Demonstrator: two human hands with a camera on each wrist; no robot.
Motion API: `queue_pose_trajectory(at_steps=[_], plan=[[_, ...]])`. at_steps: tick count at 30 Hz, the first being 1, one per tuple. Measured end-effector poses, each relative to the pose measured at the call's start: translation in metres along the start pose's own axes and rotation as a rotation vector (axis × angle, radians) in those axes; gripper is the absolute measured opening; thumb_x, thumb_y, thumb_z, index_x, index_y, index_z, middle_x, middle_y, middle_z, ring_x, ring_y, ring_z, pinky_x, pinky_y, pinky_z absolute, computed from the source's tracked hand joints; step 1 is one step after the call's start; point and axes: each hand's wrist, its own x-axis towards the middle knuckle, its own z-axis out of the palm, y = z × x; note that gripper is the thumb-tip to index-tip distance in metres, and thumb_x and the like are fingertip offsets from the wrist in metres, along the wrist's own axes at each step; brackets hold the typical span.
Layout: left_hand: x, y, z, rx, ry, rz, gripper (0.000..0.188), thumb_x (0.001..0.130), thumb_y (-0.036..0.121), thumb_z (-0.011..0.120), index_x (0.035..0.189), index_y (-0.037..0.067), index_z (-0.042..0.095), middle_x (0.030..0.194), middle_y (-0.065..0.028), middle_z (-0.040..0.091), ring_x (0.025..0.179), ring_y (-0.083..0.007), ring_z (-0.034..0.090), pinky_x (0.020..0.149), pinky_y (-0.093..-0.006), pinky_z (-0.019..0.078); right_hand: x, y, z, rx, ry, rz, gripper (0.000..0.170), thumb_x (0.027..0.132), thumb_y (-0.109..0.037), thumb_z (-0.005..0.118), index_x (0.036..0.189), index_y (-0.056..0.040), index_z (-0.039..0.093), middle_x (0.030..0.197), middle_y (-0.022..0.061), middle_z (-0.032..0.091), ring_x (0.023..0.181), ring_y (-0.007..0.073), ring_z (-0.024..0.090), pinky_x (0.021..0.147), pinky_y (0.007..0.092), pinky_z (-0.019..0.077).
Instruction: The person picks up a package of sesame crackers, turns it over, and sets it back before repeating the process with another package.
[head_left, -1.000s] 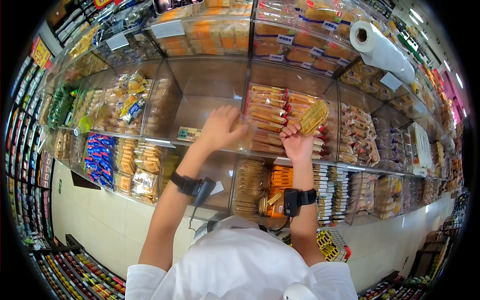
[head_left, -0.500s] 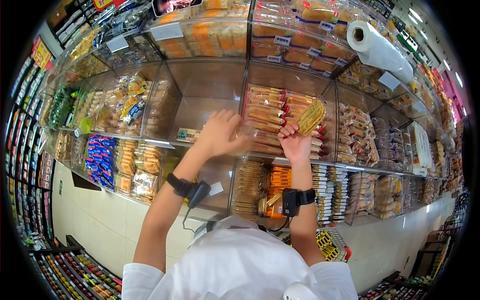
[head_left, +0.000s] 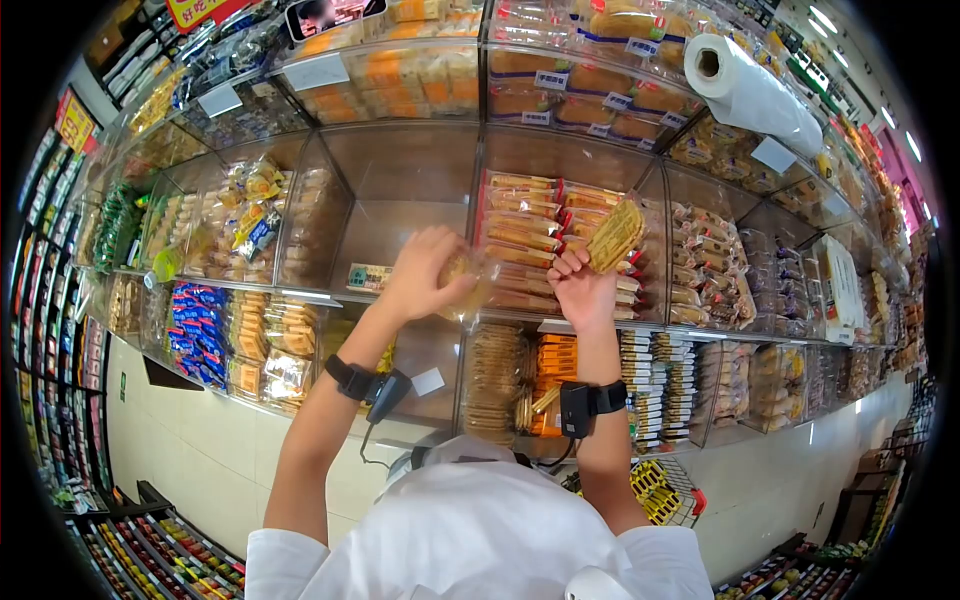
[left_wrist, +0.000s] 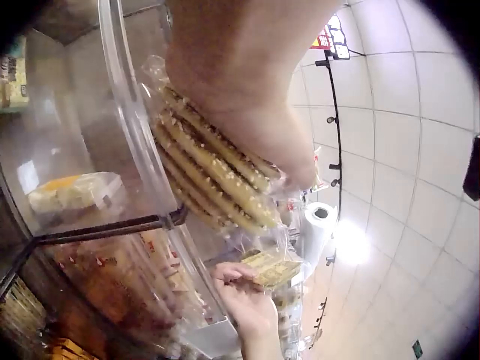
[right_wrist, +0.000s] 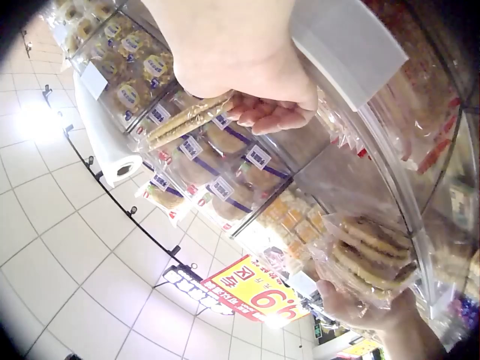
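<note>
My left hand [head_left: 422,275] grips a clear plastic pack of sesame-sprinkled pastries [left_wrist: 210,169], held over the front edge of a bin. Several long pastries with dark filling lie side by side inside it. To the right, my right hand [head_left: 583,295] pinches a flat, golden wrapped pastry [head_left: 615,237] by its lower end, tilted up. From the right wrist view this pastry [right_wrist: 187,121] shows edge-on as thin layers. Behind and below the right hand lies a bin of red-and-clear wrapped stick pastries [head_left: 525,225].
A clear bin [head_left: 400,215] behind my left hand has a small label card [head_left: 369,277] at its front. A plastic bag roll [head_left: 750,90] stands at upper right. Orange packets [head_left: 563,365] and stacked flat crackers [head_left: 493,370] fill lower bins. A shopping cart [head_left: 690,500] stands low right.
The head view has shifted slightly. My left hand has turned a little, so more of its pack shows beside the fingers. My right hand keeps its hold on the golden pastry.
</note>
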Motion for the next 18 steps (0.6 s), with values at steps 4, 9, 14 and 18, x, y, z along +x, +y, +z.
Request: queue_pose_trajectory(at_steps=[4,9,14,18], plan=[[0.0,0.0,0.0,0.023,-0.029,0.0,0.045,0.068,0.039,0.056,0.092,0.002,0.051,0.085,-0.0154,0.05,0.082,-0.0346,0.046,0.074,-0.0388,0.0354,-0.006,0.004,0.015,-0.043,0.071,-0.046,0.034,0.09,-0.039,0.036,0.074,-0.0105,0.04,0.067,0.0001,0.035,0.065,0.014,0.032,0.066,0.0277,0.0309],[0.005,0.006,-0.002,0.031,-0.043,-0.012,0.043,0.067,0.038,0.056,0.09,0.002,0.052,0.084,-0.0148,0.05,0.082,-0.0335,0.046,0.074,-0.0387,0.0352,-0.006,0.004,0.015,-0.03,0.067,-0.039,0.033,0.09,-0.039,0.036,0.073,-0.0106,0.04,0.067,0.0,0.034,0.065,0.014,0.031,0.066,0.0277,0.0303],[0.008,0.014,0.0,0.105,-0.064,0.065,0.043,0.067,0.039,0.057,0.089,0.002,0.052,0.085,-0.0142,0.049,0.082,-0.0319,0.046,0.074,-0.0382,0.0353,0.001,0.0,0.0,-0.022,0.025,-0.011,0.04,0.09,-0.046,0.034,0.073,-0.0108,0.04,0.07,0.0018,0.036,0.067,0.0172,0.032,0.068,0.0302,0.0314],[0.01,0.02,0.002,0.152,-0.072,0.111,0.045,0.068,0.04,0.058,0.09,0.002,0.053,0.087,-0.0137,0.05,0.083,-0.0306,0.047,0.076,-0.038,0.036,-0.004,0.003,0.009,-0.054,0.05,-0.035,0.034,0.09,-0.04,0.037,0.073,-0.0113,0.04,0.068,0.0004,0.035,0.066,0.0154,0.033,0.067,0.0287,0.0325]])
